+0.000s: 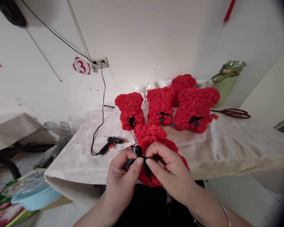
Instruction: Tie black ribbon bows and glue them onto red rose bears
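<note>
A red rose-covered bear lies at the table's front edge, partly hidden behind my hands. Over it, my left hand pinches a black ribbon with pale lettering, one loop standing up between thumb and fingers. My right hand is closed on the same ribbon just to the right, the fingertips of both hands almost meeting at its knot. A ribbon tail hangs down against the bear. Behind stand more red bears, several with small black bows on their fronts.
A black glue gun lies on the cloth-covered table at left, its cord running to a wall outlet. Scissors and a green thermos are at right. White foam shapes stand behind the bears; a blue basin is lower left.
</note>
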{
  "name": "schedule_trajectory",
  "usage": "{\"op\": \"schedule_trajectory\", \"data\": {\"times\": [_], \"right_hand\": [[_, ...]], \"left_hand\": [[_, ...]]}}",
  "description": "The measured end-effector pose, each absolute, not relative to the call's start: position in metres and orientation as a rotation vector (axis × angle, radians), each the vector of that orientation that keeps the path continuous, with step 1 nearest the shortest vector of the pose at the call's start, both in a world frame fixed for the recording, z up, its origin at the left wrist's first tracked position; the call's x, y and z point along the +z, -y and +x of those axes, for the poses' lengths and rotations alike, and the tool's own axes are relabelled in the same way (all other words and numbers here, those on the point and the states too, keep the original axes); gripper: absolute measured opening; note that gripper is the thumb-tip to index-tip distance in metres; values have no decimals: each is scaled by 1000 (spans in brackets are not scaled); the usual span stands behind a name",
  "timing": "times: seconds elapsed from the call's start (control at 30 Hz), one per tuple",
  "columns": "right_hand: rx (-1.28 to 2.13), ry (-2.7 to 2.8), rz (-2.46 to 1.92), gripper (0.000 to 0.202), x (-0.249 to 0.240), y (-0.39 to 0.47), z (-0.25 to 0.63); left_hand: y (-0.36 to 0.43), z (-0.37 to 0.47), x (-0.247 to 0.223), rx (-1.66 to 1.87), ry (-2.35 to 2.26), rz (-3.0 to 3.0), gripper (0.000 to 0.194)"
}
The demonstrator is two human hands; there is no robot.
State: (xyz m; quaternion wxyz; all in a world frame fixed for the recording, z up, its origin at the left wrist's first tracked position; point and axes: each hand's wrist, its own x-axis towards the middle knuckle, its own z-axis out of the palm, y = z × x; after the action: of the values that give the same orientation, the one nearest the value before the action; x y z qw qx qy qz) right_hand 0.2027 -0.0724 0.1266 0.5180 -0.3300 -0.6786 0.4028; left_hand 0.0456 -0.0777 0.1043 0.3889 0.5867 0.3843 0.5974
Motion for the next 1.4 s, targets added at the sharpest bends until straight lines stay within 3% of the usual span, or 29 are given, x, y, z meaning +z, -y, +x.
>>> {"op": "schedule_trajectory", "data": {"times": [0.3,0.6,0.97,1.23,1.4], "right_hand": [[1010,1605,-768,9,125,70,203],[1184,1592,-789,19,126,69,204],[1586,1266,-536,20,107,70,195],[1730,1103,-530,32,116,73,192],[1850,963,-437,32,113,68,197]], "left_hand": [[80,51,124,1499,-1068,1754,3],[79,46,130,1344,-1110,1851,16],[76,49,112,1252,-725,1289,25],[75,49,116,1224,-717,1214,31],[73,52,120,1301,-688,1053,49]]}}
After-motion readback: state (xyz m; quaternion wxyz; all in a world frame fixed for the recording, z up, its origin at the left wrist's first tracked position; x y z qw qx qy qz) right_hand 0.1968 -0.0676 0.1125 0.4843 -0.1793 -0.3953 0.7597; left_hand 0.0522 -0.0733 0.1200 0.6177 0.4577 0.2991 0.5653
